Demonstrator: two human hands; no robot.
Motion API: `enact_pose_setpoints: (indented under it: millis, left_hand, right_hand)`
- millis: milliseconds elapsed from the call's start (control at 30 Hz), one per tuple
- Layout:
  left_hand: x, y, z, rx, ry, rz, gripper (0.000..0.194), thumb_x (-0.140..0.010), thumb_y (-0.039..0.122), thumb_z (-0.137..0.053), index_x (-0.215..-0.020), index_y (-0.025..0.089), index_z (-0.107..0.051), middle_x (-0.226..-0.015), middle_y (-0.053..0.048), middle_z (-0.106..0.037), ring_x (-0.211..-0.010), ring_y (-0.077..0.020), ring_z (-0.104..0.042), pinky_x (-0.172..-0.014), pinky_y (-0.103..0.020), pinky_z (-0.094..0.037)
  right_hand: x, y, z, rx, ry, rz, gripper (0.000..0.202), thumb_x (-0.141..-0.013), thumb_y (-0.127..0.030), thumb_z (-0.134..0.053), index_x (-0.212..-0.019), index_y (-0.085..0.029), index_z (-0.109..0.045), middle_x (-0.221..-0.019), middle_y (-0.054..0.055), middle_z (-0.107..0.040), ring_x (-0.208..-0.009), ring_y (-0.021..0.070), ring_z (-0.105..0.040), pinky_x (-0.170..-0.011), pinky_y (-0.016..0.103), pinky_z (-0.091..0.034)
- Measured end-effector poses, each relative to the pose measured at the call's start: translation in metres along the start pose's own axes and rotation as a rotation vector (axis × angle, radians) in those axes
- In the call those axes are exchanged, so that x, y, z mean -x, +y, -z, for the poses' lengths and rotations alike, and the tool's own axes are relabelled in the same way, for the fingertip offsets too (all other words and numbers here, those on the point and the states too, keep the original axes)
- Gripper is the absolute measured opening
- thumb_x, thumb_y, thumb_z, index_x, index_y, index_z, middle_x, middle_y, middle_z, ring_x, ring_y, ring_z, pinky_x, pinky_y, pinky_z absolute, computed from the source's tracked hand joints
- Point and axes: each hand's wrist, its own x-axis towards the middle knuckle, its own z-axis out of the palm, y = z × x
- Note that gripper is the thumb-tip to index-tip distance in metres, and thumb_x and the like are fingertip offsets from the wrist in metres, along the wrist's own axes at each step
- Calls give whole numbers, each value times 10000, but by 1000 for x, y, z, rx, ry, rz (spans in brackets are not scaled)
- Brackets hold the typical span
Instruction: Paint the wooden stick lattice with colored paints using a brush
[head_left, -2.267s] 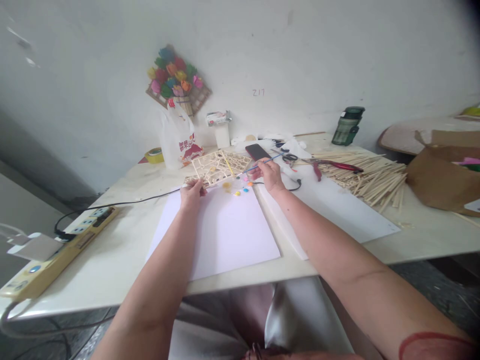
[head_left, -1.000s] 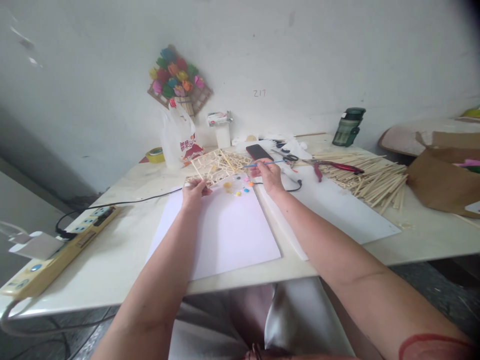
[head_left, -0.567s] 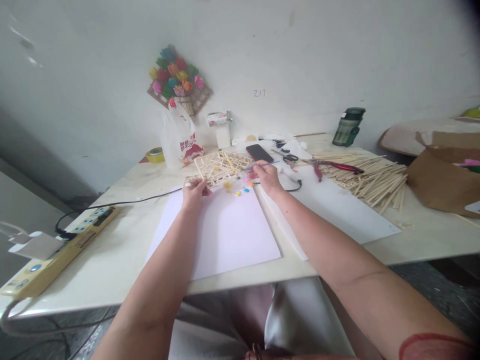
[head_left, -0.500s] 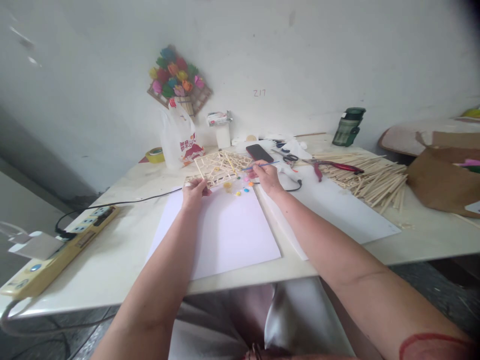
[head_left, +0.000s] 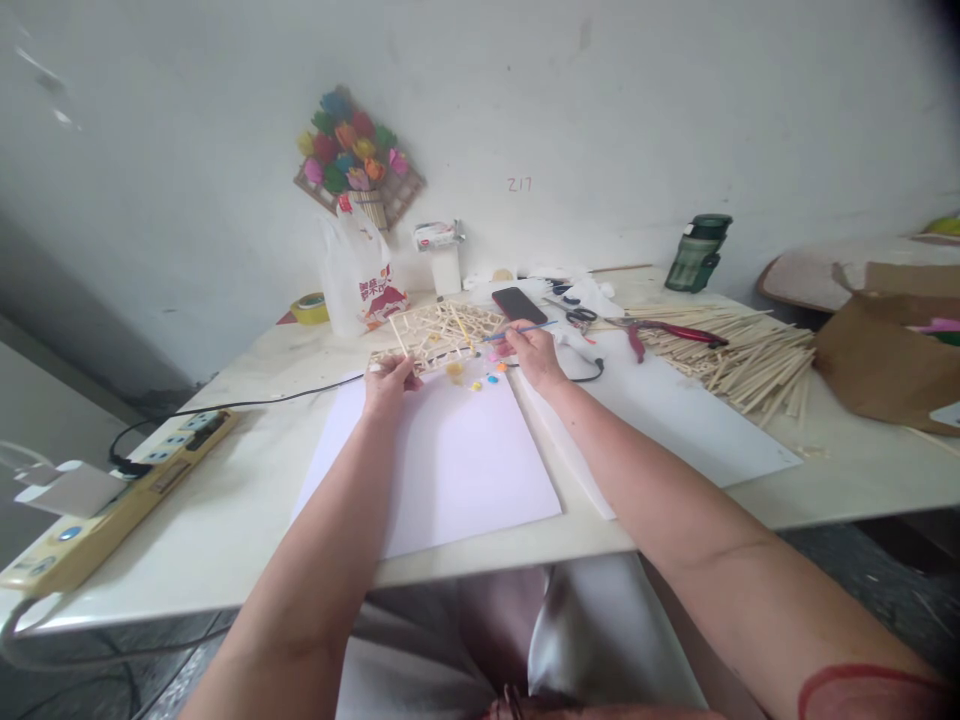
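My right hand (head_left: 534,355) is closed around a thin blue paintbrush (head_left: 517,331), its tip pointing left. Beneath and left of that hand lie small blobs of paint, among them a yellow one (head_left: 476,386), a blue one (head_left: 493,379) and an orange one (head_left: 502,368). Curled at the near left edge of a pale wooden stick lattice (head_left: 431,325), my left hand (head_left: 391,382) appears to grip it; the fingertips are partly hidden. A yellow-coloured stick (head_left: 463,322) shows among the lattice's sticks. White paper (head_left: 465,470) lies under my left wrist.
On the right are a phone (head_left: 519,306), scissors (head_left: 579,316), red-handled pliers (head_left: 682,332), a pile of wooden sticks (head_left: 742,365) and a green bottle (head_left: 699,253). A power strip (head_left: 161,475) and black cable are on the left. A plastic bag (head_left: 356,280) stands behind.
Almost nothing differs. Both hands, the paintbrush and the lattice stay in nearly the same places; the view shifts very slightly.
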Motion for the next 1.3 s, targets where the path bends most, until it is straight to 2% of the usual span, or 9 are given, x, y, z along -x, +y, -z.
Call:
enact_pose_setpoints:
  millis: [467,967,1300]
  left_hand:
    - [0,-2,1,-1,-8,4,336,-542,398,-780,-619,162,-554,-440,22,-551,-386,-88,-502,-414,-200,-396]
    - [1,0,-1,6,-10,2,357,-521,406,-788,-632,160,-555,-450,35,-544,-381,-85,-493,-402,-201,-384]
    - [-1,-2,0,-37,-21,-15,325,-577,413,-765,-617,163,-561,-449,22,-538,-384,-84,-480,-412,-202,-377]
  right_hand:
    - [-1,1,0,-32,8,22,313,-744,-496,-640,-787,-191,-589,-655,16,-683,-570,141,-649,-614,301,-561]
    - [-1,1,-2,-37,18,-16,366,-723,-546,-657,-769,-198,-555,-650,-2,-680,-549,120,-636,-577,263,-541]
    - [-1,-1,-1,4,14,4,381,-741,-568,-625,-790,-198,-552,-666,15,-679,-559,127,-637,-577,276,-541]
